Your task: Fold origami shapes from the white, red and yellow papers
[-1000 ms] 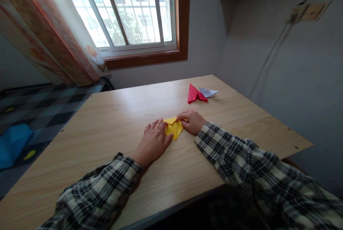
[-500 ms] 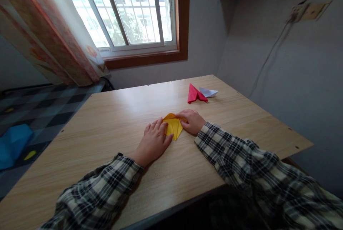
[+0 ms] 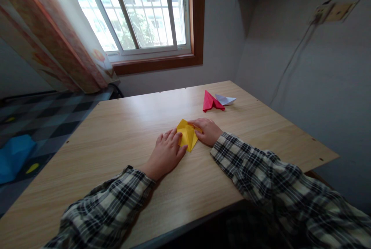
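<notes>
Yellow folded paper piece (image 3: 187,135) mid light wooden surface (image 3: 121,140), pinned by left hand (image 3: 165,153), fingers (image 3: 174,137) flat, spread; right hand (image 3: 206,130) fingers (image 3: 194,122) curled, pinching its raised flap. Barred window (image 3: 139,9) beyond.

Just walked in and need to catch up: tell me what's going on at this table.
A person in plaid sleeves is folding a yellow sheet of paper on the light wooden table. The left hand lies flat, pinning its left edge; the right hand lifts a flap at its far side. A folded red paper shape and a folded white paper shape lie farther back.
</notes>
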Action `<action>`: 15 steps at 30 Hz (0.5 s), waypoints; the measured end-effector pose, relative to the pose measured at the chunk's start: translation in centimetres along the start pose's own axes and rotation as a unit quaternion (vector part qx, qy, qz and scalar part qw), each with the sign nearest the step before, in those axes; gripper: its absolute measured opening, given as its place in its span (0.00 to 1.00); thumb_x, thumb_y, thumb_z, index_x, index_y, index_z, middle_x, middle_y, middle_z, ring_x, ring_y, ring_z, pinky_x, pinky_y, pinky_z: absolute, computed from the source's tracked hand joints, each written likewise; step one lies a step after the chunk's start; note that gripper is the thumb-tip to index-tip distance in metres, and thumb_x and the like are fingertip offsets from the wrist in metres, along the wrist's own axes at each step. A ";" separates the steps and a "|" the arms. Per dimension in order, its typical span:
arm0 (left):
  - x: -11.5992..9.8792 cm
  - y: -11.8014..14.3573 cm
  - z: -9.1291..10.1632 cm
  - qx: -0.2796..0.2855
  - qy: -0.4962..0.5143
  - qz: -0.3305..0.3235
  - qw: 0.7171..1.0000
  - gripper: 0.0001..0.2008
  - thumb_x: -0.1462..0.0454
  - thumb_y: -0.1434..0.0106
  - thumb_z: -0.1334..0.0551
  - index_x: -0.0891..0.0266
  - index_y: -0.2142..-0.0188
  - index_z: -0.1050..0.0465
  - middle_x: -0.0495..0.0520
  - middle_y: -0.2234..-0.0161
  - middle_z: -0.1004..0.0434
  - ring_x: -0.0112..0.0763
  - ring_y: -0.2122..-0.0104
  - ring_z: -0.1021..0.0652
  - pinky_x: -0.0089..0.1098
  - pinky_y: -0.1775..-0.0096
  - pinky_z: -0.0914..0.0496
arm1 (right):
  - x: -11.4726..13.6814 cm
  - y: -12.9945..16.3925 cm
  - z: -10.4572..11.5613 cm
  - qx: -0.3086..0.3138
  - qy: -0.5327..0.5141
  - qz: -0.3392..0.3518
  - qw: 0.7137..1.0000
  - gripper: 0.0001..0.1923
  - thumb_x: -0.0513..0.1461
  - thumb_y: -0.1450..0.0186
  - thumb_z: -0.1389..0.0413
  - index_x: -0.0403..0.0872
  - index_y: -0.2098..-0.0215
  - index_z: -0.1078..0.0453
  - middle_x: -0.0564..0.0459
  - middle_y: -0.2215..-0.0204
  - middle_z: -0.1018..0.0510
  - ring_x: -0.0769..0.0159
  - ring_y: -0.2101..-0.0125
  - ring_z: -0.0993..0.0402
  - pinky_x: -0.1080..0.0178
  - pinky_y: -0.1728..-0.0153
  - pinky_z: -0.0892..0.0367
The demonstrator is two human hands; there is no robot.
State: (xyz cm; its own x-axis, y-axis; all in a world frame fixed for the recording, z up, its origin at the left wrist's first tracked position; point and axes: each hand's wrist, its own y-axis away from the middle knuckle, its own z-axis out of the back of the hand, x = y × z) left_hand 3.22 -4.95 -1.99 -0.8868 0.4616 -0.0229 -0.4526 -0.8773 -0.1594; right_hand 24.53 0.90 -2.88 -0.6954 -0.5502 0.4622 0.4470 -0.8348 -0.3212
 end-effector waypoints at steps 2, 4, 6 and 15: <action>0.0 0.0 0.0 0.001 -0.004 -0.001 1.000 0.24 0.54 0.27 0.47 0.69 0.41 0.33 0.70 0.35 0.34 0.52 0.35 0.35 0.53 0.36 0.41 | 0.0 0.0 0.0 0.003 0.010 0.002 1.000 0.22 0.32 0.37 0.45 0.47 0.45 0.25 0.48 0.46 0.21 0.56 0.45 0.28 0.53 0.42 0.37; 0.0 0.0 0.0 -0.005 -0.005 -0.002 1.000 0.24 0.54 0.27 0.47 0.69 0.42 0.32 0.69 0.36 0.34 0.52 0.35 0.35 0.53 0.36 0.41 | -0.1 0.0 -0.1 0.008 0.021 0.010 1.000 0.18 0.32 0.36 0.45 0.47 0.49 0.22 0.47 0.47 0.21 0.56 0.46 0.28 0.53 0.42 0.37; 0.1 -0.1 -0.1 -0.011 -0.004 -0.003 1.000 0.23 0.53 0.27 0.47 0.68 0.42 0.32 0.69 0.36 0.34 0.52 0.36 0.34 0.53 0.36 0.40 | -0.2 -0.1 -0.2 0.011 0.026 0.015 0.999 0.17 0.32 0.35 0.45 0.46 0.50 0.22 0.46 0.48 0.21 0.56 0.46 0.28 0.53 0.42 0.37; 0.2 -0.1 -0.4 -0.024 0.002 -0.009 1.000 0.24 0.53 0.28 0.48 0.68 0.41 0.32 0.68 0.37 0.33 0.51 0.36 0.34 0.53 0.37 0.40 | 0.0 0.0 0.0 0.023 0.024 -0.001 0.999 0.22 0.38 0.31 0.45 0.44 0.39 0.31 0.44 0.42 0.24 0.55 0.42 0.30 0.51 0.40 0.39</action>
State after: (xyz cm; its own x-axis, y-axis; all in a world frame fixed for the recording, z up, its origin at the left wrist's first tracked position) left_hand 3.11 -4.73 -2.38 -0.8781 0.4780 -0.0228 -0.4636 -0.8614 -0.2075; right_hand 24.51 0.93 -2.86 -0.7223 -0.5472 0.4228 0.4692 -0.8370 -0.2817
